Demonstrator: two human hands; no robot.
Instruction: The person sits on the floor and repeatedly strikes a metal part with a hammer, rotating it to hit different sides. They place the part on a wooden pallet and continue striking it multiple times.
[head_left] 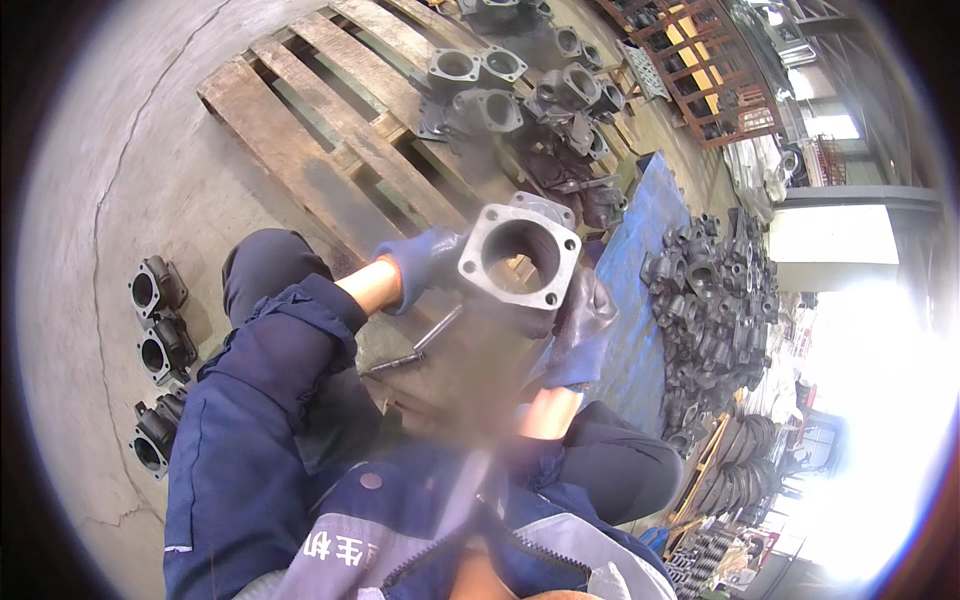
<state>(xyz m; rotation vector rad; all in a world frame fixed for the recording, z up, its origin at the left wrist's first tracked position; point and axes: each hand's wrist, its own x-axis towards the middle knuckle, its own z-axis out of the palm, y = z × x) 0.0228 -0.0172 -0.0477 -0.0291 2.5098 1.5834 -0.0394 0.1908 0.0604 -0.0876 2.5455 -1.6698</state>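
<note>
Up in front of me is a grey metal flanged casting (510,293), with a wide round bore and bolt holes at its square flange's corners. My left hand (425,265), in a blue and dark glove, grips its left side; the fingertips are partly hidden behind it. My right hand (588,325), gloved alike, is closed round its lower right side. Below the left hand lies a metal tool (437,330) with a rod and a crosspiece, between my bent legs. A blurred patch hides part of the area under the casting.
A wooden pallet (290,120) carries several similar castings (490,108) ahead. More castings (155,355) stand in a row on the floor at left. To the right, a blue sheet (635,290) borders a large heap of dark metal parts (710,310).
</note>
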